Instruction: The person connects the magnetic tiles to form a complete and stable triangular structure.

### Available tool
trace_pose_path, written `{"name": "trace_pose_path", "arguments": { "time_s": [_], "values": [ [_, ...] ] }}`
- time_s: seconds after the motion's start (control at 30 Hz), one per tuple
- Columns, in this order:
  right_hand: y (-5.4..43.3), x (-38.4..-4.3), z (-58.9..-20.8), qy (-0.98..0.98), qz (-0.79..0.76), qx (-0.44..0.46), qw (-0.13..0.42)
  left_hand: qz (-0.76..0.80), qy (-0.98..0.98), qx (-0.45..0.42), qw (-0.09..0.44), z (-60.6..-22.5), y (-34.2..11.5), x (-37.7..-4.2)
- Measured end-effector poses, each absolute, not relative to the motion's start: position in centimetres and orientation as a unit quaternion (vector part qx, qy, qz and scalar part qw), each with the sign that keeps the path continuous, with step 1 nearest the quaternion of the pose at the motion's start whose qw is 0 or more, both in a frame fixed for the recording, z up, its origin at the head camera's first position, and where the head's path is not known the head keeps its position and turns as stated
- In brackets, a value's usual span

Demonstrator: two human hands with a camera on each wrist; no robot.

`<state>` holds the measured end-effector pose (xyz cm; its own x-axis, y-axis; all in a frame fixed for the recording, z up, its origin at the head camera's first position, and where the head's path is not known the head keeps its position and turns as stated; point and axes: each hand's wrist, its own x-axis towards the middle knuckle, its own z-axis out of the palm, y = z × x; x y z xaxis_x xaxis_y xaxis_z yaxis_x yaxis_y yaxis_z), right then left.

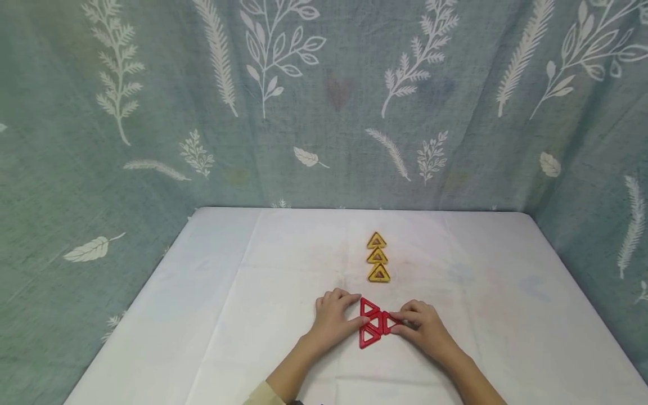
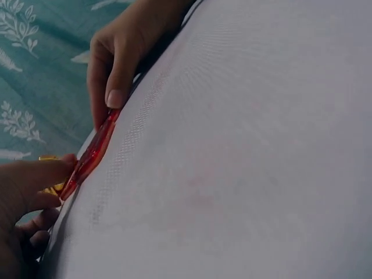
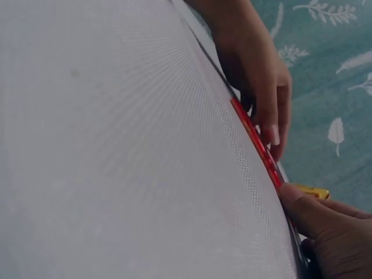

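Note:
Several red triangle tiles with open centres lie flat on the white table, edges side by side. My left hand (image 1: pixel 331 322) is at their left side, its index fingertip at the top corner of the upper tile (image 1: pixel 361 307) and its thumb on the middle tile (image 1: pixel 381 323). Below these is the lower tile (image 1: pixel 362 338). On the right, my right hand (image 1: pixel 422 326) pinches the rightmost tile (image 1: pixel 386 323) between thumb and index finger. From the left wrist view the red tiles (image 2: pixel 92 156) appear nearly edge-on between both hands.
Three yellow triangle tiles (image 1: pixel 379 279) stand in a column behind the red ones, each with a darker centre. A white cloth (image 1: pixel 283 253) with faint creases covers the table. Behind and beside it hangs a green curtain (image 1: pixel 344 180) with white leaf prints.

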<state>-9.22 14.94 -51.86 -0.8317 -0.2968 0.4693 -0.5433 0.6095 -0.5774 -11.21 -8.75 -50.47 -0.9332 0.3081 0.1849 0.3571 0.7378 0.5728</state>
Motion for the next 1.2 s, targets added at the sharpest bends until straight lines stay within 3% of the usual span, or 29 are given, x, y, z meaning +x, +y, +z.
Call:
{"name": "trace_pose_path", "arguments": {
  "time_s": [0.13, 0.53, 0.93, 1.2],
  "values": [
    [14.9, -9.2, -52.0, -0.891, 0.364, 0.210, 0.171, -0.317, -0.932, -0.176, 0.025, -50.5, -8.6, -11.6],
    [14.2, -9.0, -51.8, -0.919, 0.318, 0.086, 0.216, -0.292, -0.944, -0.127, 0.085, -50.8, -7.9, -11.0],
    [13.6, -9.1, -51.2, -0.943, 0.303, 0.025, 0.139, -0.289, -0.945, -0.112, 0.101, -51.1, -8.0, -11.0],
    [13.6, -9.2, -50.8, -0.936, 0.330, 0.004, 0.122, -0.337, -0.927, -0.117, 0.121, -51.3, -7.6, -11.1]
  ]
}}
